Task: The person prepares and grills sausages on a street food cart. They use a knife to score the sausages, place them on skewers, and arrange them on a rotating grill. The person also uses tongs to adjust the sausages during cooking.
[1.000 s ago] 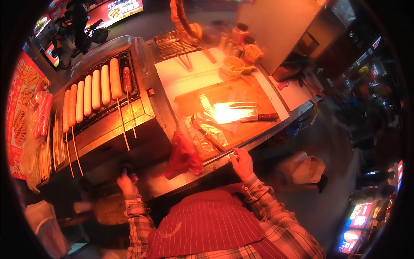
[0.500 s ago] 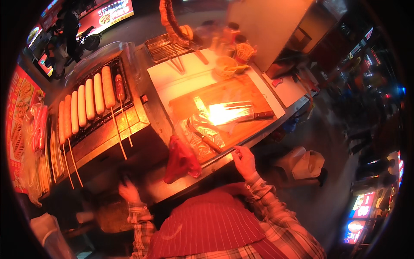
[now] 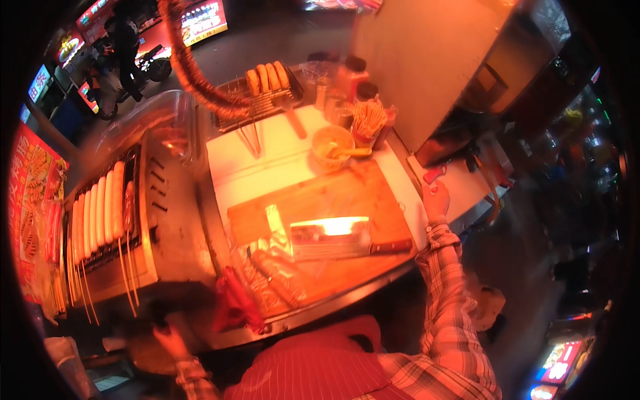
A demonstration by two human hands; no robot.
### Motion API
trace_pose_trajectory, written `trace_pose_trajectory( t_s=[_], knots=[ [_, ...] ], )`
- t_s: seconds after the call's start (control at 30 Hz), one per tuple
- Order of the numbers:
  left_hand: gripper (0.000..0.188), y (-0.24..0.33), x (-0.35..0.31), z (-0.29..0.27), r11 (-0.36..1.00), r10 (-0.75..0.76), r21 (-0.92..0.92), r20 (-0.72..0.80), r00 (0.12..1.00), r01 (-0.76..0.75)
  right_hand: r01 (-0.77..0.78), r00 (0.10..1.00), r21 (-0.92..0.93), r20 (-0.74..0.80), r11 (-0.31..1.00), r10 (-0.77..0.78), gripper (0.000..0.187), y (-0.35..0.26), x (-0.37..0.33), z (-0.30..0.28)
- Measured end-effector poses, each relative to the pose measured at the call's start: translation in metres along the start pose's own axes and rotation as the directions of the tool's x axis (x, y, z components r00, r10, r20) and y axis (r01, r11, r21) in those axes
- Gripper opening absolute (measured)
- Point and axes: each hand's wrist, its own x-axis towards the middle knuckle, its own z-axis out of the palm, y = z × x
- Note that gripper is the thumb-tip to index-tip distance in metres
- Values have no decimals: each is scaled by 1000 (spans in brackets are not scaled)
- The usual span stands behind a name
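Note:
My right hand [image 3: 436, 198] is stretched out past the right end of the white board, its fingers just short of a small pinkish-red object [image 3: 434, 175] on the side shelf. That hand appears open; whether a fingertip touches the object I cannot tell. Low at the left, my left hand [image 3: 172, 341] is in the shadow below the front of the sausage grill [image 3: 180, 253], its fingers dim and blurred. Several sausages [image 3: 100, 210] lie side by side on the grill, some on sticks. A cleaver [image 3: 330, 239] rests on the wooden cutting board [image 3: 267, 217], beside a tool with a wooden handle [image 3: 283, 290] on clear plastic.
Beyond the board stand a bowl with a yellow-handled utensil [image 3: 333, 148], a cup of sticks [image 3: 369, 121] and dark-lidded jars [image 3: 353, 70]. A wire rack [image 3: 230, 100] holds more sausages. Red plastic bags [image 3: 238, 303] hang at the counter's front edge. An upright panel [image 3: 420, 67] borders the right.
My right hand has left the counter's front edge and reached forward right to the side shelf. My left hand stays low by the grill. The view has shifted, showing the rack's sausages more fully.

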Motion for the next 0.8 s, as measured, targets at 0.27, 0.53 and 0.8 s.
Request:
trace_pose_trajectory(
  t_s=[0.27,0.53,0.8],
  knots=[
    [63,55,-92,-16,946,-239,-197,110,965,256,-323,832,-481,266,815,487,95,35,103,40],
    [61,85,-105,-9,886,-286,-338,142,948,318,-534,755,-116,379,838,534,66,50,97,32],
    [51,98,-83,-1,914,-111,-386,52,992,122,-620,781,699,509,356,360,68,47,-25,-77]
  ],
)
